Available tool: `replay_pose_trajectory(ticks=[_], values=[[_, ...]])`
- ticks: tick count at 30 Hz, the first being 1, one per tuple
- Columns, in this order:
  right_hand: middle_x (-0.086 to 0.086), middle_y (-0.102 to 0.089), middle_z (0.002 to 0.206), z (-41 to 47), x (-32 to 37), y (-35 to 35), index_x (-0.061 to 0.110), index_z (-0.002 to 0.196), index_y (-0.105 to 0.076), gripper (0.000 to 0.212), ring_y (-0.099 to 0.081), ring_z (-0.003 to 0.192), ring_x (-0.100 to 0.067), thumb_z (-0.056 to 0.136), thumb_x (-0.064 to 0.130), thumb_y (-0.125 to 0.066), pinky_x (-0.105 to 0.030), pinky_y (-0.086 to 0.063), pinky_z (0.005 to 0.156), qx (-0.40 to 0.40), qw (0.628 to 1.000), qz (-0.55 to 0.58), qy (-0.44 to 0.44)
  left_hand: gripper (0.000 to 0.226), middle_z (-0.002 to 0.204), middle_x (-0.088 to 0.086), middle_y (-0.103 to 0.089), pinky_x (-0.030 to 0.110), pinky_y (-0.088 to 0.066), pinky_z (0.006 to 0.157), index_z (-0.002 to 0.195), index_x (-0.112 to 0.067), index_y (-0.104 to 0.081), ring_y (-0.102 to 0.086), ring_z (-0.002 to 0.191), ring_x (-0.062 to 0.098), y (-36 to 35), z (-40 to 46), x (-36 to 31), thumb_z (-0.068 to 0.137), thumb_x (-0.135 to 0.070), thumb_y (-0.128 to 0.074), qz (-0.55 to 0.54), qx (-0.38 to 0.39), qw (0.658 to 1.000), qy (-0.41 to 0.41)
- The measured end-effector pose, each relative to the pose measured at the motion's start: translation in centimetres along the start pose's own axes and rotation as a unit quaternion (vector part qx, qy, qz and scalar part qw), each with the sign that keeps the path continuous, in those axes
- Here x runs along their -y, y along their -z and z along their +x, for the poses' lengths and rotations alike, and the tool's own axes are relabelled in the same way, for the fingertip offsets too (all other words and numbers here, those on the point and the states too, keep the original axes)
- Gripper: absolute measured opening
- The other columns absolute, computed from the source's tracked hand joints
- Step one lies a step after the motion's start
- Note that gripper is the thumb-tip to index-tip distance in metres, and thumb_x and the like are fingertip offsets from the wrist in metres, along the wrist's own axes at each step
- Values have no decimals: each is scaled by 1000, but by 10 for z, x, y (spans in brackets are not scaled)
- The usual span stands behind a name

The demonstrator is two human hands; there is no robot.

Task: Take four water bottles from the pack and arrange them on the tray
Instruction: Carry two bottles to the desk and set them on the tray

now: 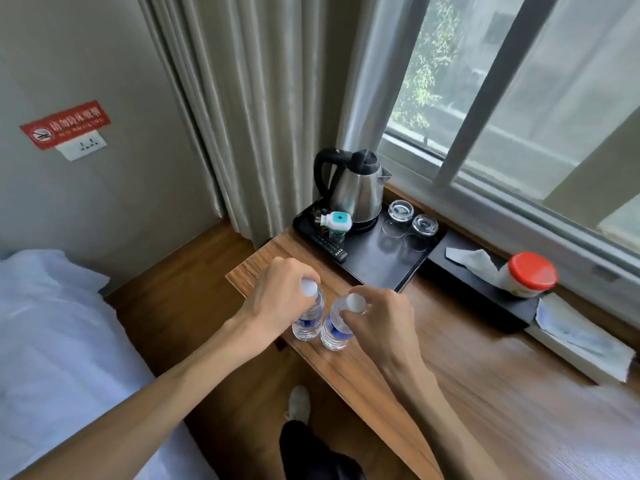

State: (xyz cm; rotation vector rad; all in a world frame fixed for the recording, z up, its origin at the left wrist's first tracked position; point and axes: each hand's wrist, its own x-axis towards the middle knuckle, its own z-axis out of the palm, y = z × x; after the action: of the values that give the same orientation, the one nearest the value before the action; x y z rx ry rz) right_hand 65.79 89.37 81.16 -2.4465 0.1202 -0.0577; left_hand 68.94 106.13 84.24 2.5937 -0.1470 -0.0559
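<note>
Two clear water bottles with white caps and blue labels are upright side by side over the near edge of the wooden desk [485, 368]. My left hand [277, 292] grips the left bottle [308, 323] by its neck. My right hand [377, 317] grips the right bottle [334, 332] at its cap. Both bottles are just short of the black tray [391, 268], which lies further back on the desk. The bottle pack is out of view.
On the tray stand a steel kettle [356, 192], two upturned glasses [412, 218], a small white and teal plug-in device [337, 221] and a remote control [329, 245]. A red-lidded jar [530, 275] and tissue box sit by the window. A bed [52, 341] is at left.
</note>
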Motion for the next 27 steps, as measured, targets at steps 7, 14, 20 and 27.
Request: replay_pose_trajectory(ticks=[7,14,20,27], values=[[-13,-72,76,48,4,-9,6,87,-71,17,-65,83,-38,73,15,-67,-36,-54,72,-49,995,-5,-84,34,101,1,-78,34,-58,83,103,-24,-78,-71,98,21,-9,74,6,72,-12,-70,-16,65,997,-34],[-16,-70,78,72,10,-9,9,88,-70,16,-61,88,-39,74,15,-66,-34,-43,66,-83,987,-17,-136,33,100,5,-78,33,-57,82,102,-24,-78,-71,100,25,-17,123,1,71,-14,-69,-25,118,989,-87],[-14,-70,75,85,14,-12,11,88,-70,16,-58,87,-41,74,16,-65,-33,-37,64,-116,979,-23,-165,30,99,3,-78,28,-54,84,100,-22,-79,-70,100,22,-18,152,-5,72,-13,-72,-27,141,981,-131],[-7,-73,74,91,22,-20,16,87,-72,9,-64,79,-35,78,16,-70,-27,-34,63,-169,968,-9,-183,20,81,3,-74,27,-51,74,88,-21,-78,-67,85,21,-13,166,0,72,-12,-71,-36,150,973,-173]])
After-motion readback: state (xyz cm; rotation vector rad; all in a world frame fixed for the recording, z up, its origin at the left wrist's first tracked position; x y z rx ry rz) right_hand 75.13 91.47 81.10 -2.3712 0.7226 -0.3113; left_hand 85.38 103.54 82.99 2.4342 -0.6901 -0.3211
